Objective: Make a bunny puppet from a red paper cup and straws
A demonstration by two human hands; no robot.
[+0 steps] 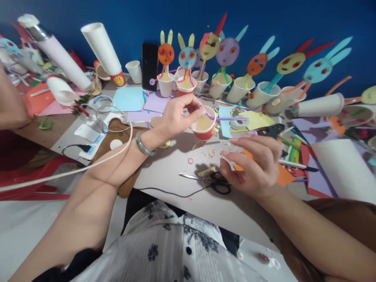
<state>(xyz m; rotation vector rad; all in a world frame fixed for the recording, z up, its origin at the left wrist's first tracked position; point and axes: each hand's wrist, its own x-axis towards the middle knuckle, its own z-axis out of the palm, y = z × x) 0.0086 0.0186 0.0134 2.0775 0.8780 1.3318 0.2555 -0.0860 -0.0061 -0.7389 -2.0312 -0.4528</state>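
Observation:
My left hand (183, 115) pinches the short bent end of a purple drinking straw (232, 118) over a paper cup (205, 131). The straw's long part points right, past the cup's rim. Something yellow shows inside the cup, which stands upright on the table. My right hand (254, 162) hovers to the right and nearer to me, with its fingers apart and nothing seen between them. Below it lies a pair of scissors (219, 182) with black handles and the blades pointing left. Small paper scraps and a red ring (190, 161) lie on the table.
Along the blue wall stand several cups with paper rabbit faces (188, 58) on straws. A stack of cups (102, 49), a phone (150, 66) and a power strip (93, 147) are at left. A white cable (117, 150) loops over my left forearm. Another person's arm (11, 98) shows at far left.

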